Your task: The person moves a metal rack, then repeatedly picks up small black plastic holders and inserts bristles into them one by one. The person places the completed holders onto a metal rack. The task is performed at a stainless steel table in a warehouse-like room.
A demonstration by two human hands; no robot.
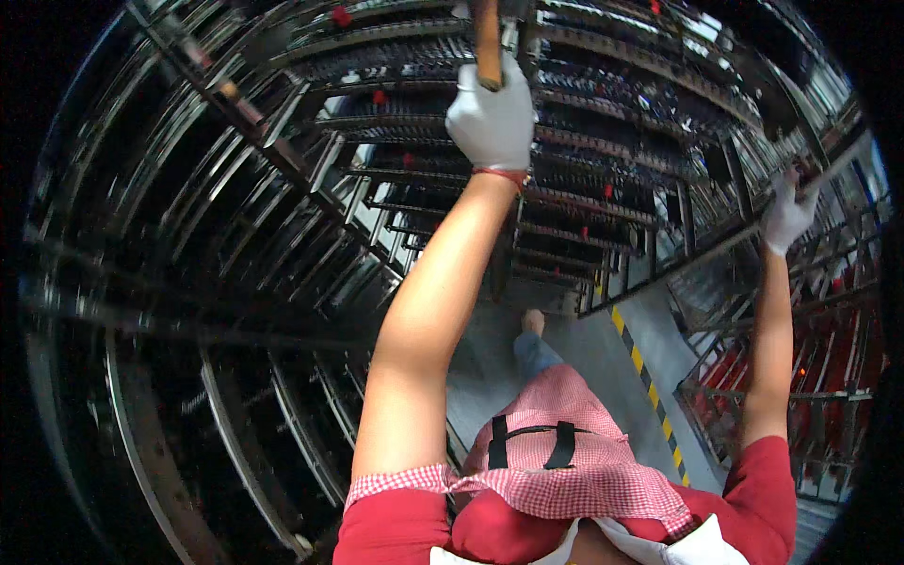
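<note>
My left hand (492,118), in a white glove, is closed around a brown upright bar (488,42) at the top centre. The bar stands at the near side of a tall metal rack (584,151) with many close tiers. Far to the right, my right hand (789,215), also gloved in white, reaches to a dark post (817,151) at the rack's right side. Its fingers are somewhat smeared but seem bent around that post. Dark small parts fill the tiers between my hands; their kind is too blurred to tell.
More metal racks (226,395) line the left side closely. At the right stands a rack with red items (819,353). A yellow and black striped line (645,372) runs along the grey floor (485,353). My foot (533,321) is on the floor near the rack's base.
</note>
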